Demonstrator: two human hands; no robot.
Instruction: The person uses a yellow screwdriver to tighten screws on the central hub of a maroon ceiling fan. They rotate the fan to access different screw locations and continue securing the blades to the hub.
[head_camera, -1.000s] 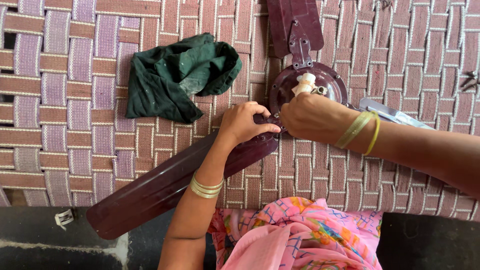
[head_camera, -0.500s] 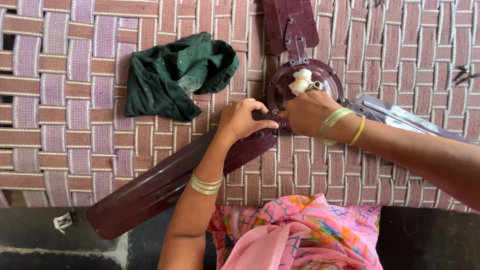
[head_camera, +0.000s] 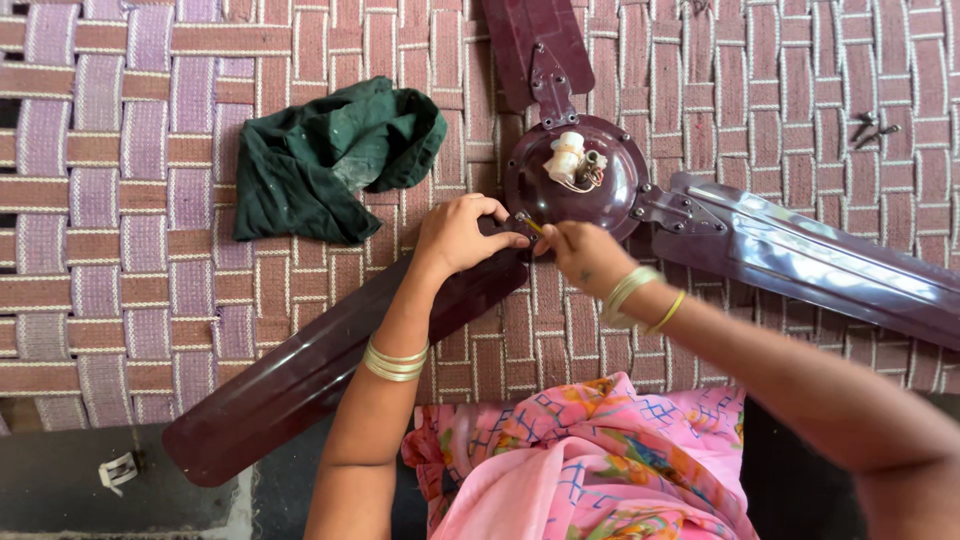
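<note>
A dark maroon ceiling fan lies on a woven cot; its round motor hub (head_camera: 560, 205) shows a white connector and wires on top. My left hand (head_camera: 462, 232) rests on the inner end of the lower-left blade (head_camera: 310, 370), where it meets the hub. My right hand (head_camera: 585, 255) pinches a thin yellow-handled tool (head_camera: 528, 222), its tip at the same joint. Another blade (head_camera: 820, 262) stretches right, and a third (head_camera: 535, 40) points up.
A crumpled dark green cloth (head_camera: 330, 160) lies left of the hub. A few loose screws (head_camera: 870, 128) sit at the upper right. The cot's pink and purple webbing (head_camera: 120, 230) fills the view; a dark floor (head_camera: 90, 480) shows below, and pink patterned clothing (head_camera: 590, 460) lies over my lap.
My right hand has drawn back down off the hub, which now shows fully. The view has shifted so the fan sits a little more to the left.
</note>
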